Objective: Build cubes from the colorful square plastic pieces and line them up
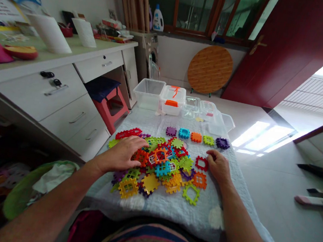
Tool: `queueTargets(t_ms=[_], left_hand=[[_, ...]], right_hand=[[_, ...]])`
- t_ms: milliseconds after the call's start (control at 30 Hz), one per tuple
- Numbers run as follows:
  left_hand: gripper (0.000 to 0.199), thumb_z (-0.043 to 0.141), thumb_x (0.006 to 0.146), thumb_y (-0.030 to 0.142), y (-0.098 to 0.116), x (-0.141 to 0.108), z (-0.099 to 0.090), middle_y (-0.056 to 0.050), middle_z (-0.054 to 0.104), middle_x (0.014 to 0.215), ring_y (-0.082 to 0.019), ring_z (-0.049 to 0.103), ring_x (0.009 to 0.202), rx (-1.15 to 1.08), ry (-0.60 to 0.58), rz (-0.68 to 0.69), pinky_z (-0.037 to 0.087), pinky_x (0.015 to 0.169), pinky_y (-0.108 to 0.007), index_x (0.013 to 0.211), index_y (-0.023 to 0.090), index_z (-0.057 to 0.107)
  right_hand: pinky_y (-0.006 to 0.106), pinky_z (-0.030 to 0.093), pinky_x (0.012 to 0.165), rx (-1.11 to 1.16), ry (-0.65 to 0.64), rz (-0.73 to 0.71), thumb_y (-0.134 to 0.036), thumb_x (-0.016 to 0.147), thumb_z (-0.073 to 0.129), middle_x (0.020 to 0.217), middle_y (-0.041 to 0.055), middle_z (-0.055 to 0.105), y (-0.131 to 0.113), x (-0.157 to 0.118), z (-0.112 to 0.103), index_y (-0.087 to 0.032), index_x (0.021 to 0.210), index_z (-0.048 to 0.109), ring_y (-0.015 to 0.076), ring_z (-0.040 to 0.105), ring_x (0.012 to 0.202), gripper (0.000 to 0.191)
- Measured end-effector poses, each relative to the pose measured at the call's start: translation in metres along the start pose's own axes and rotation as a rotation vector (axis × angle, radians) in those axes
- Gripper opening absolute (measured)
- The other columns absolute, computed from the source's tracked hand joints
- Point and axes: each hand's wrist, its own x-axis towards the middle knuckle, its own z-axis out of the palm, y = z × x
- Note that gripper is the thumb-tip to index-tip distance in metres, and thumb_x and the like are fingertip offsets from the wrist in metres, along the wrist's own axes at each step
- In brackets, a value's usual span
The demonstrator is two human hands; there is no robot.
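Observation:
A heap of colorful plastic interlocking tiles [150, 183] with toothed edges lies on the cloth-covered table. My left hand [126, 152] rests on the heap's left side, thumb and fingers apart around an orange-red tile [141, 157]. To the right, my right hand [219, 167] has its fingers curled at the right edge of a red square frame tile [197, 163]. Below it lie an orange tile [199, 180] and a lime-green frame tile [184, 194]. Beyond the heap, a row holds a purple tile [171, 131], a blue tile [184, 133], an orange one, a green one and a dark violet one.
At the table's far end stand an open clear bin [151, 82], a lidded box [171, 108] with an orange latch, and several smaller clear containers. On the left are a white-drawered desk [64, 101] and a pink stool [112, 105]. A round wooden tabletop [210, 69] leans by the wall.

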Motion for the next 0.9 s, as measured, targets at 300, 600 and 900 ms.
queueTargets(t_ms=[300, 600, 900], left_hand=[[0.036, 0.065, 0.073, 0.017, 0.004, 0.006, 0.004, -0.010, 0.067, 0.112, -0.027, 0.060, 0.105, 0.054, -0.064, -0.032, 0.044, 0.097, -0.043, 0.109, 0.017, 0.063], [0.017, 0.056, 0.084, 0.032, 0.014, 0.012, -0.018, -0.002, 0.068, 0.089, -0.016, 0.063, 0.082, -0.514, -0.050, -0.132, 0.047, 0.076, -0.027, 0.092, 0.019, 0.064], [0.012, 0.058, 0.081, 0.024, 0.054, 0.050, 0.011, -0.005, 0.068, 0.090, -0.020, 0.062, 0.085, -0.379, 0.163, -0.209, 0.048, 0.081, -0.034, 0.089, 0.019, 0.065]], right_hand=[[0.031, 0.043, 0.063, -0.002, -0.001, 0.006, -0.035, 0.074, 0.046, 0.064, 0.0024, 0.063, 0.002, 0.000, 0.001, -0.018, 0.086, 0.070, 0.0177, 0.054, 0.057, 0.031], [0.031, 0.043, 0.064, 0.004, 0.002, -0.004, -0.034, 0.074, 0.046, 0.063, 0.0021, 0.063, 0.003, 0.000, 0.001, -0.018, 0.085, 0.069, 0.0179, 0.054, 0.058, 0.030], [0.030, 0.043, 0.065, 0.007, 0.002, -0.014, -0.032, 0.076, 0.046, 0.065, 0.0021, 0.064, 0.004, 0.000, 0.002, -0.018, 0.086, 0.069, 0.0176, 0.054, 0.058, 0.029]])
